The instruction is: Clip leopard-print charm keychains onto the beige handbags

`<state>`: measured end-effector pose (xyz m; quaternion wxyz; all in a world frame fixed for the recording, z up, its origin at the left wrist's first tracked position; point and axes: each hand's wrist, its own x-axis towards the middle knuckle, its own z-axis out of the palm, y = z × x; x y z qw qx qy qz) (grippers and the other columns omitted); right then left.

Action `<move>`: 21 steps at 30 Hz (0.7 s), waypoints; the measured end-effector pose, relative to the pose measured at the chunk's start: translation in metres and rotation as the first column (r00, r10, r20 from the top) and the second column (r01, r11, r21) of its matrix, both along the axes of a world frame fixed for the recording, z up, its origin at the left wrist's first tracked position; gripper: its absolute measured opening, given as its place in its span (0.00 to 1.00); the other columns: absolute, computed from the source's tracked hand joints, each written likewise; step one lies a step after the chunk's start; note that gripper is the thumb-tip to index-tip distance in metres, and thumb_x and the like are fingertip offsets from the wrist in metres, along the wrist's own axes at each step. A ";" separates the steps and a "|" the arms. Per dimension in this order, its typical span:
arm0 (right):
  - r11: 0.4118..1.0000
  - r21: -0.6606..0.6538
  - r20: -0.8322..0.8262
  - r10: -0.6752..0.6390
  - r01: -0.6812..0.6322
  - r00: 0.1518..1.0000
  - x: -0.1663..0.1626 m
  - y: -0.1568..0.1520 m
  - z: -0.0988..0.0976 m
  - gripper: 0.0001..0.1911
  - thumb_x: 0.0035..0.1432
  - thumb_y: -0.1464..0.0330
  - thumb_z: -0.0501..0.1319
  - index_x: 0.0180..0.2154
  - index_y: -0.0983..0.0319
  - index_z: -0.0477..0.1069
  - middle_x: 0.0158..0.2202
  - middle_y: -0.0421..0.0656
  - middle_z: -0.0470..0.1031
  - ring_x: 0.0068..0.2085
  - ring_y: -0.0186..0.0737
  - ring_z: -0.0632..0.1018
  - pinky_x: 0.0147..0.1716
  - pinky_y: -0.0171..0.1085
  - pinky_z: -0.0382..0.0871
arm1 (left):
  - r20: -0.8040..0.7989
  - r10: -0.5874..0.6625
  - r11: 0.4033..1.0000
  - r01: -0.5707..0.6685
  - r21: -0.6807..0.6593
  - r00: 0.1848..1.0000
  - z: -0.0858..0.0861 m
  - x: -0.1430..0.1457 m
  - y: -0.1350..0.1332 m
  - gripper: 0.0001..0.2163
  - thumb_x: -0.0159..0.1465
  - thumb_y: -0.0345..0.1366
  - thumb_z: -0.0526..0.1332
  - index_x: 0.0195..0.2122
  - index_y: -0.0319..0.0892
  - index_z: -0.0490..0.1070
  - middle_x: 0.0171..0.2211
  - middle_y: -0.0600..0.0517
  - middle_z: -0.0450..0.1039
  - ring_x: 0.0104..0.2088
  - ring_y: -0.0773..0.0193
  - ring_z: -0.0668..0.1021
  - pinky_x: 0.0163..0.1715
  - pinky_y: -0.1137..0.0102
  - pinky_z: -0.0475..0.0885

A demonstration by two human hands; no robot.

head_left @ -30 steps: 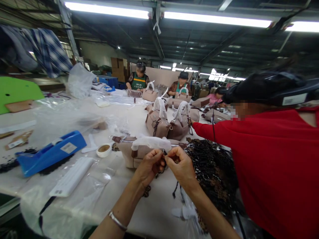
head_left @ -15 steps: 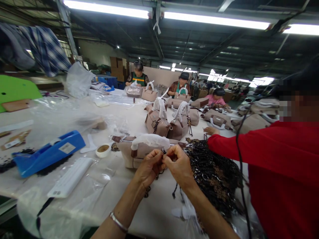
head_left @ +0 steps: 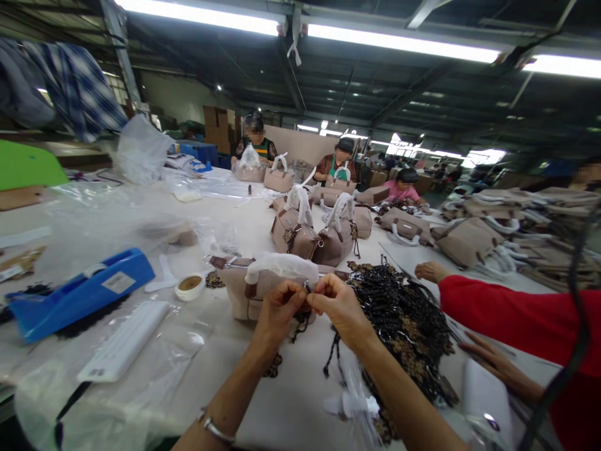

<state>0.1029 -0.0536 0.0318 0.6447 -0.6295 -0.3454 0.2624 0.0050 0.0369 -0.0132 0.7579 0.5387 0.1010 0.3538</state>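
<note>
My left hand [head_left: 277, 310] and my right hand [head_left: 335, 304] meet fingertip to fingertip in front of a beige handbag [head_left: 239, 289] lying on the white table [head_left: 263, 232]. Both hands pinch a small dark charm cord [head_left: 305, 289] at the bag's side; dark cords dangle below the fingers. The bag's handle is wrapped in white plastic film [head_left: 282, 264]. A heap of dark braided leopard-print charms [head_left: 404, 319] lies just right of my right hand.
A blue tape dispenser [head_left: 77, 294], a small tape roll [head_left: 190, 285], a white strip [head_left: 124, 341] and clear plastic bags lie at left. Several finished handbags [head_left: 319, 235] stand behind. A person's red sleeve [head_left: 511, 319] and hands reach in from the right. Other workers sit farther back.
The person in red at right has leaned back out of view, so only the sleeve and hands remain. My hands stay pinched together at the bag.
</note>
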 end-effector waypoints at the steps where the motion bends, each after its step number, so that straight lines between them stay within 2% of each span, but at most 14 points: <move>1: 0.999 0.002 -0.072 0.039 -0.039 0.997 0.001 0.000 -0.001 0.12 0.42 0.70 0.66 0.26 0.60 0.62 0.19 0.33 0.67 0.21 0.32 0.69 0.22 0.31 0.60 | -0.002 -0.007 0.999 0.007 0.032 1.000 -0.003 0.001 0.002 0.10 0.58 0.41 0.66 0.29 0.39 0.70 0.23 0.55 0.73 0.26 0.68 0.75 0.31 0.72 0.71; 5: 0.994 0.052 -0.257 0.104 -0.093 0.961 0.004 0.004 -0.009 0.17 0.39 0.70 0.69 0.26 0.60 0.61 0.18 0.32 0.67 0.20 0.30 0.68 0.21 0.30 0.57 | -0.024 -0.027 0.992 0.030 0.121 0.999 -0.008 0.004 0.010 0.10 0.59 0.41 0.64 0.28 0.40 0.69 0.24 0.54 0.73 0.27 0.67 0.75 0.30 0.72 0.70; 8: 0.990 0.039 -0.270 0.142 -0.137 0.952 0.008 0.002 -0.011 0.18 0.40 0.67 0.71 0.28 0.60 0.63 0.19 0.32 0.67 0.20 0.30 0.68 0.21 0.30 0.58 | -0.059 -0.017 0.977 0.029 0.211 0.998 -0.003 -0.002 0.014 0.09 0.59 0.41 0.64 0.29 0.40 0.72 0.27 0.52 0.74 0.29 0.66 0.75 0.31 0.72 0.70; 10: 0.990 -0.028 -0.155 0.131 -0.137 0.979 0.017 -0.002 -0.006 0.16 0.44 0.63 0.70 0.30 0.60 0.66 0.20 0.34 0.69 0.21 0.32 0.69 0.21 0.31 0.59 | -0.087 0.020 0.970 0.001 0.244 0.996 -0.002 -0.013 0.017 0.09 0.58 0.40 0.64 0.36 0.41 0.75 0.35 0.50 0.76 0.34 0.63 0.76 0.35 0.71 0.71; 12: 0.995 -0.099 0.090 0.013 -0.004 0.996 0.031 -0.005 -0.001 0.14 0.48 0.59 0.67 0.32 0.61 0.69 0.23 0.37 0.71 0.24 0.35 0.71 0.23 0.33 0.62 | -0.180 0.019 0.967 0.028 0.253 0.983 -0.007 -0.027 0.019 0.11 0.58 0.40 0.63 0.39 0.42 0.75 0.38 0.50 0.75 0.35 0.63 0.76 0.33 0.72 0.71; 13: 0.989 -0.108 0.245 -0.071 0.100 0.967 0.040 -0.005 0.001 0.13 0.50 0.59 0.66 0.33 0.61 0.70 0.25 0.39 0.73 0.26 0.37 0.72 0.26 0.35 0.64 | -0.265 -0.006 0.960 0.080 0.269 0.964 -0.012 -0.035 0.020 0.10 0.59 0.40 0.61 0.36 0.41 0.75 0.34 0.51 0.75 0.32 0.64 0.76 0.31 0.72 0.71; 15: 0.963 -0.087 0.513 -0.177 0.256 0.840 0.058 -0.003 0.001 0.13 0.49 0.62 0.65 0.37 0.61 0.73 0.33 0.43 0.76 0.34 0.42 0.75 0.35 0.39 0.68 | -0.475 -0.038 0.908 0.229 0.350 0.879 -0.024 -0.049 0.024 0.10 0.60 0.39 0.58 0.29 0.40 0.75 0.26 0.53 0.73 0.27 0.65 0.74 0.27 0.74 0.68; 17: 0.958 -0.109 0.652 -0.132 0.265 0.747 0.074 0.003 -0.003 0.20 0.47 0.66 0.64 0.45 0.60 0.73 0.43 0.45 0.76 0.44 0.47 0.75 0.45 0.42 0.68 | -0.619 0.063 0.821 0.312 0.478 0.783 -0.036 -0.059 0.030 0.10 0.60 0.37 0.57 0.27 0.41 0.74 0.25 0.53 0.74 0.28 0.64 0.75 0.29 0.74 0.67; 18: 0.961 -0.150 0.672 -0.073 0.232 0.737 0.080 0.006 -0.006 0.23 0.46 0.67 0.63 0.48 0.60 0.72 0.47 0.46 0.75 0.48 0.48 0.74 0.48 0.44 0.67 | -0.652 0.145 0.779 0.320 0.539 0.744 -0.042 -0.062 0.034 0.09 0.60 0.37 0.56 0.29 0.42 0.75 0.27 0.53 0.75 0.31 0.63 0.77 0.31 0.73 0.67; 21: 0.943 -0.306 0.606 0.085 0.133 0.791 0.085 0.014 -0.014 0.27 0.47 0.67 0.63 0.51 0.60 0.69 0.47 0.46 0.75 0.46 0.47 0.75 0.47 0.43 0.68 | -0.676 0.339 0.699 0.305 0.647 0.655 -0.058 -0.064 0.052 0.10 0.61 0.39 0.55 0.37 0.46 0.74 0.36 0.51 0.79 0.39 0.58 0.79 0.38 0.70 0.69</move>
